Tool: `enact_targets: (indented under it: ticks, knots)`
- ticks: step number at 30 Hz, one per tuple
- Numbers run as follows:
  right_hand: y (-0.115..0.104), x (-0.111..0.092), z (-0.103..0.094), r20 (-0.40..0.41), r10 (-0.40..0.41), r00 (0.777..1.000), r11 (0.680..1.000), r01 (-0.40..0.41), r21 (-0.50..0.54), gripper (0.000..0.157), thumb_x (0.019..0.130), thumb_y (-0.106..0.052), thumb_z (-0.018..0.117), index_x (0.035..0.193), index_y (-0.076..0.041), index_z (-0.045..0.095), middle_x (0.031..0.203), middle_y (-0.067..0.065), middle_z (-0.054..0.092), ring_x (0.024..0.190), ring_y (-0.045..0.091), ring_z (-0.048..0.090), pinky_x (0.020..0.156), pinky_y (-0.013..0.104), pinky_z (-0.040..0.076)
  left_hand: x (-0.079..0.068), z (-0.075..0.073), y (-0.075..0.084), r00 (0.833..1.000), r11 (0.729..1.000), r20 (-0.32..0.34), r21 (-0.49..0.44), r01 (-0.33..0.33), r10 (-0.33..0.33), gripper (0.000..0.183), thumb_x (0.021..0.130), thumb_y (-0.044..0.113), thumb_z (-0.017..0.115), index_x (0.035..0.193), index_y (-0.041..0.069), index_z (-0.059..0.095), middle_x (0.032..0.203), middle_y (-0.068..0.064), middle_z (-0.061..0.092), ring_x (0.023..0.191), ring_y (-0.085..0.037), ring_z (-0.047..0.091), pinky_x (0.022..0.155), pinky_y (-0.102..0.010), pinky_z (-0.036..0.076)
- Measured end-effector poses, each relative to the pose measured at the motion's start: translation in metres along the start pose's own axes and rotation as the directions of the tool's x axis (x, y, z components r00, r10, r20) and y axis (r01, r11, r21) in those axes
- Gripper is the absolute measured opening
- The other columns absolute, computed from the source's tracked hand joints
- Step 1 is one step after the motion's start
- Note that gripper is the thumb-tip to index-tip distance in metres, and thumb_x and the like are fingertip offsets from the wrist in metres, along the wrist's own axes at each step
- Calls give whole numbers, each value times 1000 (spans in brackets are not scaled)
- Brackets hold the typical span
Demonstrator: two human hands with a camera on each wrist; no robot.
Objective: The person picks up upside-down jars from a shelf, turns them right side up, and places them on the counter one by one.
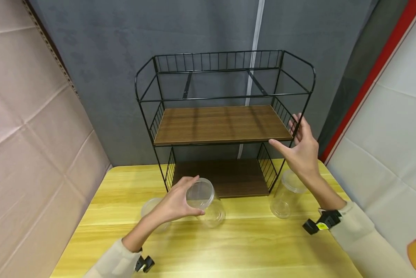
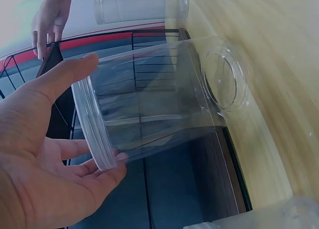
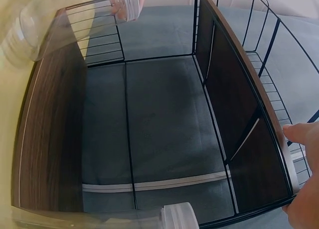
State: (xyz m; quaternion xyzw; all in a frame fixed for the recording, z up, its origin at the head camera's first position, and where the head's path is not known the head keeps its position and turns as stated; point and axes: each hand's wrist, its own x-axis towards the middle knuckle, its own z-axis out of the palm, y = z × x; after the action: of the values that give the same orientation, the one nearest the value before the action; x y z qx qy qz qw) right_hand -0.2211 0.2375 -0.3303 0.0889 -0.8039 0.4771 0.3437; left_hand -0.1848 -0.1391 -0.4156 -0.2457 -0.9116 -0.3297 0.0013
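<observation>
My left hand (image 1: 195,195) grips a clear plastic jar (image 1: 208,204) just above the yellow table (image 1: 229,247), thumb on one side of its rim and fingers on the other. The jar (image 2: 149,99) is tilted, with its base towards the rack. My right hand (image 1: 291,135) is open, fingers straight, at the right front corner of the black wire rack (image 1: 225,96), level with its upper wooden shelf (image 1: 218,123). In the right wrist view the thumb and fingers (image 3: 299,139) lie right by the shelf's edge frame.
A second clear jar (image 1: 287,193) stands on the table under my right forearm. A third clear jar (image 1: 150,208) sits behind my left wrist. The rack's lower shelf (image 1: 225,177) is bare. Grey fabric hangs behind and a beige wall stands on the left.
</observation>
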Motion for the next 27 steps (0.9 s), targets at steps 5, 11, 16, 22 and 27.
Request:
enact_targets:
  ticks: [5,11,16,22,27]
  knots:
    - [0,1,3,-3,9,1000,1000,-9,-4,98,86,-4,89,165,-8,32,164,9,45,149,29,48,121,30,41,3,2,4,1000,1000,15,6,-25,25,113,69,34,101,161,4,44,149,-15,54,122,-31,62,99,-51,57]
    - [2,2,4,-2,29,1000,999,-29,-30,93,88,-9,88,164,-5,35,160,15,50,147,29,50,121,31,41,7,8,8,998,999,29,10,-51,51,112,70,36,101,161,4,43,150,-15,53,128,-33,61,105,-54,55]
    - [2,3,5,-4,26,1000,999,-26,-20,92,88,-8,88,163,-4,35,160,15,50,148,29,49,122,31,41,11,14,11,997,997,13,18,-76,76,112,70,40,100,160,4,45,149,-13,54,129,-33,61,105,-54,56]
    - [3,2,7,-1,20,1000,1000,-20,-16,91,88,-8,87,163,-3,36,160,16,50,148,29,50,122,31,41,12,22,11,997,997,10,22,-76,76,113,70,44,100,160,5,45,150,-13,53,132,-33,59,107,-53,55]
    - [4,1,6,-10,14,1000,1000,-14,-21,88,87,-6,88,161,-2,39,157,17,53,145,31,52,121,31,42,10,22,12,998,997,6,36,-69,69,115,69,48,100,160,6,45,155,-15,50,137,-35,56,107,-55,55]
